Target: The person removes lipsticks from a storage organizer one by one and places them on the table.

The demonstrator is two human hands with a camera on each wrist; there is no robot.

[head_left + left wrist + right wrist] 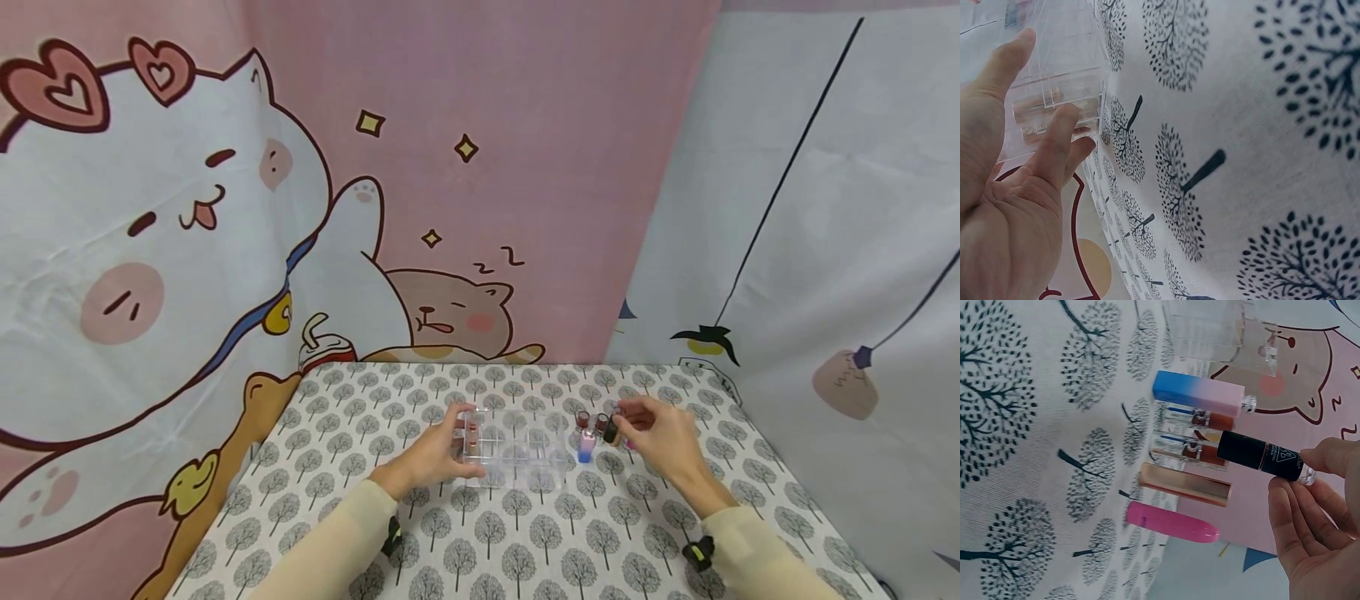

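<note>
In the head view, my left grip (435, 454) is at the left end of the clear case (517, 454) on the worktop (487, 533), thumb at the near corner and fingers at the far one, holding it. My right grip (663, 437), well apart to the right, pinches a black tube (611, 432) near the pink-and-blue tube (586, 448).

In the left wrist view, I see the left grip's fingertips against the case wall, right by gold-toned tubes (1035, 112) in the end compartment.

In the right wrist view, I have the black tube's clear end between thumb and fingers, its body reaching out of the right grip at a tilt. Its dark end overlaps two red-brown glosses (1207, 452); I can't tell whether they touch. Beside them stand a tan tube (1185, 485) and a hot-pink tube (1172, 523).
</note>
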